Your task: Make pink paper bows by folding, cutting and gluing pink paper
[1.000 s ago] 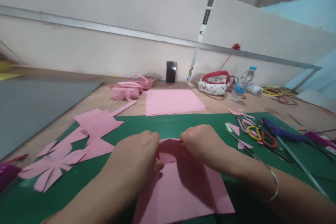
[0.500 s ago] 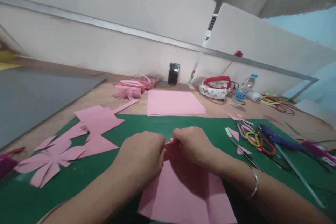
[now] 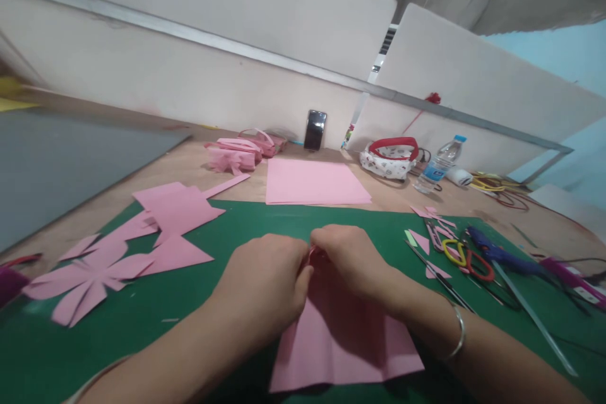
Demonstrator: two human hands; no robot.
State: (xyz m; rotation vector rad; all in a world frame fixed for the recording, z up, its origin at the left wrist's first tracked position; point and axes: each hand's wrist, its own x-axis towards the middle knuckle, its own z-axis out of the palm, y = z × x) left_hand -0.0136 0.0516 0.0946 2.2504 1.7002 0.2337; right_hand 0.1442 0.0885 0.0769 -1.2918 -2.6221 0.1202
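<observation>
A creased pink paper sheet extends toward me over the green mat, its far end gathered between both hands. My left hand is closed on that far end from the left, thumb against the paper. On the other side, my right hand pinches the same end with curled fingers, close beside the left. Both hands partly hide the gathered part, and the right hand's shadow falls on the sheet.
Cut pink pieces and a petal shape lie left. Pink sheets, a phone, a pouch and a bottle stand or lie behind. Scissors and a blue glue gun are right.
The hands have come closer together at the paper's far end. The sheet's near edge has shifted up and its left side has moved right. The view has tilted slightly.
</observation>
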